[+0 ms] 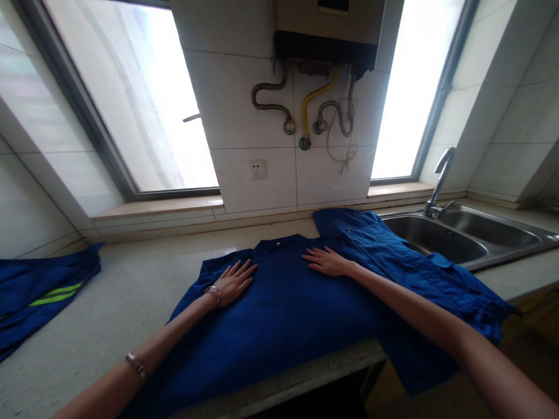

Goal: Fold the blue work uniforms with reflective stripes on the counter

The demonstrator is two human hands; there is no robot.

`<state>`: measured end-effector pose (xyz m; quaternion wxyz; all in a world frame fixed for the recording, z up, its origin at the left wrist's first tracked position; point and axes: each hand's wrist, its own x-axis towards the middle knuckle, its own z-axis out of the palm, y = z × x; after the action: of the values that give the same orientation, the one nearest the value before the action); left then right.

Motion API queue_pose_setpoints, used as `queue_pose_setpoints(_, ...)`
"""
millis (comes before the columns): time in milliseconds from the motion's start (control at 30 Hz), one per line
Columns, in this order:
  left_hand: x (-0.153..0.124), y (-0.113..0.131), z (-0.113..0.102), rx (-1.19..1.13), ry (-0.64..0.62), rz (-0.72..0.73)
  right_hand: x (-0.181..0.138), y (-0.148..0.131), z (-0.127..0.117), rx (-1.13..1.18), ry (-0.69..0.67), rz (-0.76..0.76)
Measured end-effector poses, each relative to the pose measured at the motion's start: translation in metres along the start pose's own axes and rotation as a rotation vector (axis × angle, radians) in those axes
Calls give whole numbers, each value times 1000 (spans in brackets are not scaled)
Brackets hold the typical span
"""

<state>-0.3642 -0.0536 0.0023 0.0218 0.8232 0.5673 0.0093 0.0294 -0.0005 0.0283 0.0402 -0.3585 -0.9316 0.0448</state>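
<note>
A dark blue work shirt (283,308) lies spread on the pale stone counter (131,291), with its collar toward the wall. My left hand (233,281) lies flat on the shirt's left shoulder area, fingers spread. On the shirt near the collar my right hand (325,260) rests flat as well, fingers stretched out. Neither hand holds anything. The shirt's right sleeve side (437,285) is folded over and hangs past the counter's front edge.
A second blue garment with a yellow-green reflective stripe (39,294) lies at the counter's left end. A steel double sink (463,235) with a tap (441,180) sits at the right. A wall socket (258,169) and boiler pipes (305,110) are on the tiled wall between two windows.
</note>
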Motion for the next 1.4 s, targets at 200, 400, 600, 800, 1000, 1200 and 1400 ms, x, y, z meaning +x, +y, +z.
queue_pose_setpoints(200,-26,-62,-2,-20,13,59,-25,25,1,-84,45,103)
queue_pose_setpoints(400,-54,-105,1,17,55,-86,-62,38,-9,-20,61,185)
queue_pose_setpoints(600,-61,-126,0,1,10,-313,-83,43,-10,28,80,207)
queue_pose_setpoints(800,-46,-118,-28,-66,81,-466,-89,31,-23,-25,192,196)
queue_pose_setpoints(1000,-41,-77,-3,89,145,-256,-104,20,-16,-4,96,279)
queue_pose_setpoints(1200,-35,-67,4,73,30,-210,-110,20,-10,64,96,335)
queue_pose_setpoints(1400,-73,-89,-17,24,155,-459,-170,-6,-42,207,129,192)
